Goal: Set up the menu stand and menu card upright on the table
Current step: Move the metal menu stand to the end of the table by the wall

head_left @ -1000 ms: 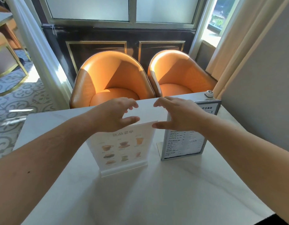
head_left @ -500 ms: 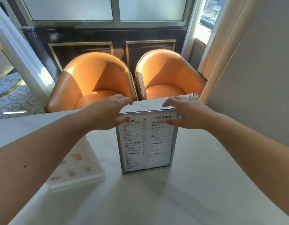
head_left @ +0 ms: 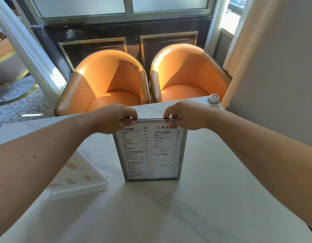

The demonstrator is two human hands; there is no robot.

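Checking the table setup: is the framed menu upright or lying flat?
Upright: the framed menu stands on its bottom edge on the table, left hand and right hand gripping its top corners.

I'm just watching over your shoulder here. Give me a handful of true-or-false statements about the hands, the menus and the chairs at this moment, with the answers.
1. Both hands pinch the top edge of the metal-framed menu stand. True: the left hand and the right hand grip its upper corners.
2. The framed menu lies flat on the table. False: it stands upright.
3. The acrylic picture menu is to the left of the framed one. True.
4. The two chairs across the table are blue. False: they are orange.
5. A white call button sits at the table's far right corner. True.
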